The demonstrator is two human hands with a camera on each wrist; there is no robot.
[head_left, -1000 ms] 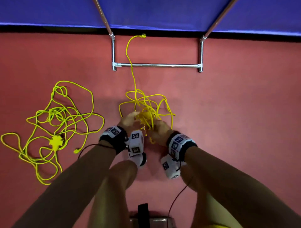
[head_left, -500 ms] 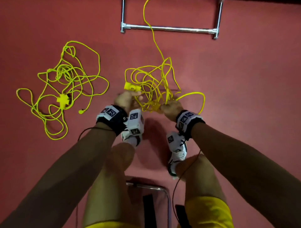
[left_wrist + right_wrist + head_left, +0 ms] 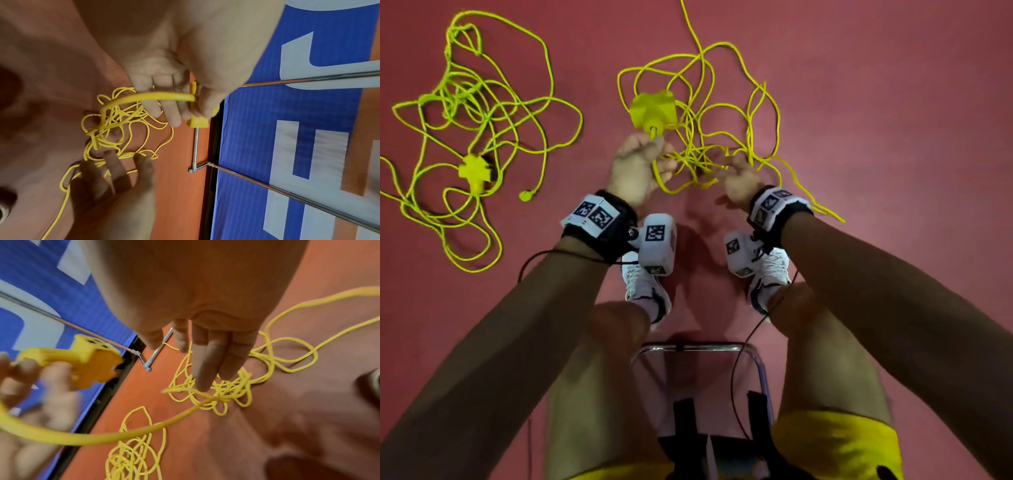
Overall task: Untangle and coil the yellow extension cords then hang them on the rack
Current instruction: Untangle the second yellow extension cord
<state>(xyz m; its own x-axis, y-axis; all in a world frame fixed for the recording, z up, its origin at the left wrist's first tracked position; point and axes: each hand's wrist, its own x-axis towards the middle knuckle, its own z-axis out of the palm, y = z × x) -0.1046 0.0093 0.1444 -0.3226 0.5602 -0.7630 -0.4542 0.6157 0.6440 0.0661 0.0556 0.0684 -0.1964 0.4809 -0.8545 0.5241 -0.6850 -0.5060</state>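
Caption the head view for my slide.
Left hand holds one cord's socket end; right hand reaches into its tangle.

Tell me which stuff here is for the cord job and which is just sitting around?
For the job:
- tangled cord, its socket block held by the left hand
- right hand, fingers straight
- second cord pile
- rack

Just there:
- stool
- blue banner

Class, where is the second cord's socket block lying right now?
In the head view, the second socket block lies on the red floor, inside the untouched cord tangle, left of the left hand.
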